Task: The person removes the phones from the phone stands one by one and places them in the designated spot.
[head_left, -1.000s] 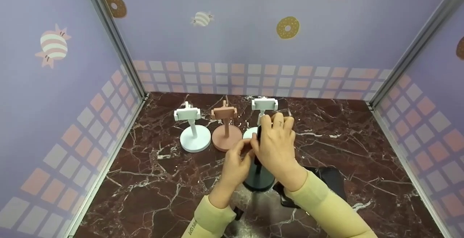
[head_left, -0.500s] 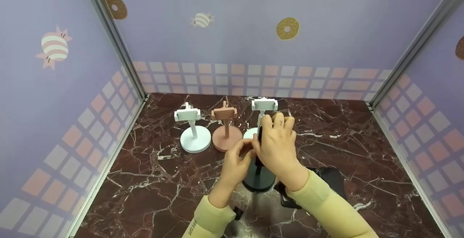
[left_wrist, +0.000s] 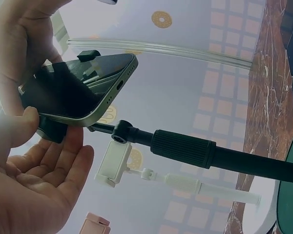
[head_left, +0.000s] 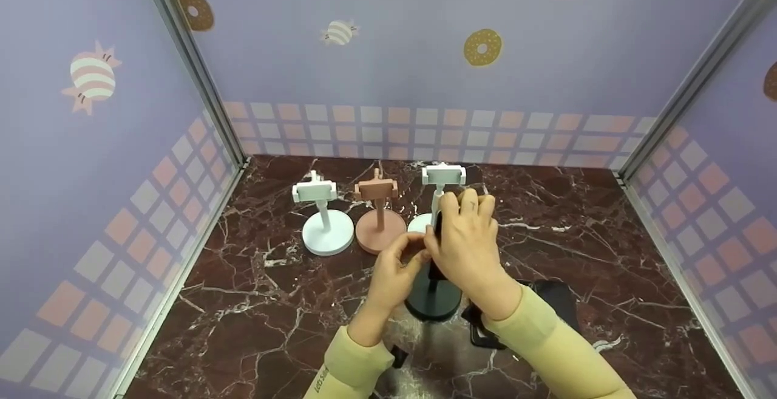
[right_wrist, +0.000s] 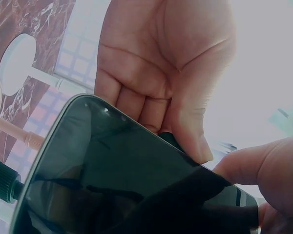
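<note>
In the head view my right hand grips a smartphone, its thumb on the phone's edge. The phone sits in the clamp atop a black phone stand. My left hand pinches the clamp between thumb and fingers at the phone's side, palm turned up in the left wrist view. The right wrist view shows the dark screen close up, with the two thumbs near each other on one edge. From above, my right hand covers most of the phone and clamp.
Behind stand a white phone stand, a brown-pink one and another white one. Black flat objects lie by my right forearm, and a small black piece by my left sleeve. Panels enclose the marble-patterned table.
My right hand has shifted very slightly to the right, with the phone's visible edge. My left hand and the stands stay practically in place.
</note>
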Available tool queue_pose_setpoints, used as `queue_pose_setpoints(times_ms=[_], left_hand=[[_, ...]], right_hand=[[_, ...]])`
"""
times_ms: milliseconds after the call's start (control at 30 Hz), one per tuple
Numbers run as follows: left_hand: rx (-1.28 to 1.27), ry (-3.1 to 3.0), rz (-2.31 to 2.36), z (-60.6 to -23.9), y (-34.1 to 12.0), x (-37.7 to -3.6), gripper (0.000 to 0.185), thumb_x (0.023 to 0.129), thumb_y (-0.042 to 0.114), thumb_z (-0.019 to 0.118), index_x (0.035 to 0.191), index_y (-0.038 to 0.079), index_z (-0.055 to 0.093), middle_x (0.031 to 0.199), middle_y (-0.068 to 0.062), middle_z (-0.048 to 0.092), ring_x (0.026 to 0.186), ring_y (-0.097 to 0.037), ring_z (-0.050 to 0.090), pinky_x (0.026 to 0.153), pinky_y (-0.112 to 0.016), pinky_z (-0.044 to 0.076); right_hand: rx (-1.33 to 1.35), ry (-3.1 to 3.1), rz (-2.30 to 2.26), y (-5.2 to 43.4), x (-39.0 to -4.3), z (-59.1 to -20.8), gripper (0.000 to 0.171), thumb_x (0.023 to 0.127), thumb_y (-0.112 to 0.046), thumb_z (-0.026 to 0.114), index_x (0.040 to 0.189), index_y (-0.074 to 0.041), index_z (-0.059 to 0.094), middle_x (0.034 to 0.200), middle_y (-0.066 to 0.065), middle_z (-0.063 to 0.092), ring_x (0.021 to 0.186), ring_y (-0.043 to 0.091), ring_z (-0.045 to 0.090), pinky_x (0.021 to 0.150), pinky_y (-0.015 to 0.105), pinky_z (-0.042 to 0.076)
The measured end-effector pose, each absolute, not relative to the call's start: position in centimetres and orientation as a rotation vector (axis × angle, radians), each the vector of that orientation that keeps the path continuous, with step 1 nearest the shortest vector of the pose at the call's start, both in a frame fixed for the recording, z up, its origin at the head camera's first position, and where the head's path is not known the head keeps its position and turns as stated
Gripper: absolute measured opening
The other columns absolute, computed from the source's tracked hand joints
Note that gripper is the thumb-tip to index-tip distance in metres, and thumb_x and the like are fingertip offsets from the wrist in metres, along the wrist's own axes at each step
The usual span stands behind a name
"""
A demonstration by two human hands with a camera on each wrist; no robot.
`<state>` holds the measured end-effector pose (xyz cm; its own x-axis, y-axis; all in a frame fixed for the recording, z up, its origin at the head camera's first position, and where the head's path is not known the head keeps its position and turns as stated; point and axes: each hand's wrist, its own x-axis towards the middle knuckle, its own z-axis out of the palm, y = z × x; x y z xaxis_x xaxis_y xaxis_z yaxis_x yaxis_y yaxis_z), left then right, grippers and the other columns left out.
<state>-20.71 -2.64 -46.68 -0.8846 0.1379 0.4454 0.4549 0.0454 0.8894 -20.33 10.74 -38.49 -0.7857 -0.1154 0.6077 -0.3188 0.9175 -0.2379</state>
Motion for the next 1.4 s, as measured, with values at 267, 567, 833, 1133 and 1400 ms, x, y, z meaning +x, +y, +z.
queue_pose_setpoints(times_ms=[267,567,833,1133,1400], left_hand=[[-0.643,-2.043,-2.011,-46.8,-2.7,-20.9,0.025,0.096,0.006,0.069,0.117,-0.009,0.066,0.112,-0.025,0.070,0.101,-0.011,0.067,0.089,-0.024,0.057],[-0.686,-2.006,-2.074,-47.1,-2.9,-21.1,0.027,0.098,0.009,0.068,0.118,-0.009,0.065,0.114,-0.027,0.069,0.102,-0.006,0.066,0.091,-0.024,0.056],[-0.662,-2.007,-2.094,-47.0,-2.8,-21.1,0.025,0.097,0.005,0.069,0.117,-0.009,0.066,0.112,-0.027,0.069,0.100,-0.007,0.065,0.089,-0.023,0.056],[-0.641,-2.010,-2.100,-47.0,-2.9,-21.1,0.027,0.098,0.007,0.068,0.119,-0.009,0.065,0.114,-0.028,0.068,0.100,-0.006,0.066,0.090,-0.023,0.057],[-0.599,-2.039,-2.082,-46.9,-2.8,-21.1,0.026,0.097,0.006,0.069,0.118,-0.008,0.066,0.114,-0.026,0.068,0.099,-0.006,0.066,0.090,-0.023,0.057]], right_hand=[[0.327,-2.484,0.452,11.0,-20.3,-38.3,0.040,0.084,-0.022,0.077,0.108,-0.005,0.050,0.106,0.022,0.047,0.102,0.043,0.041,0.062,0.052,0.048],[0.347,-2.498,0.479,11.3,-20.3,-38.3,0.041,0.083,-0.022,0.078,0.107,-0.005,0.049,0.104,0.020,0.045,0.099,0.041,0.039,0.061,0.050,0.045],[0.374,-2.506,0.509,11.6,-20.3,-38.4,0.041,0.083,-0.022,0.077,0.105,-0.007,0.047,0.104,0.018,0.044,0.100,0.040,0.038,0.062,0.047,0.044],[0.453,-2.464,0.539,12.0,-20.2,-38.3,0.041,0.081,-0.020,0.078,0.104,-0.006,0.046,0.100,0.017,0.043,0.099,0.040,0.037,0.060,0.044,0.042],[0.481,-2.449,0.545,12.2,-20.3,-38.3,0.042,0.081,-0.019,0.078,0.105,-0.006,0.047,0.100,0.016,0.042,0.099,0.040,0.037,0.059,0.044,0.042]])
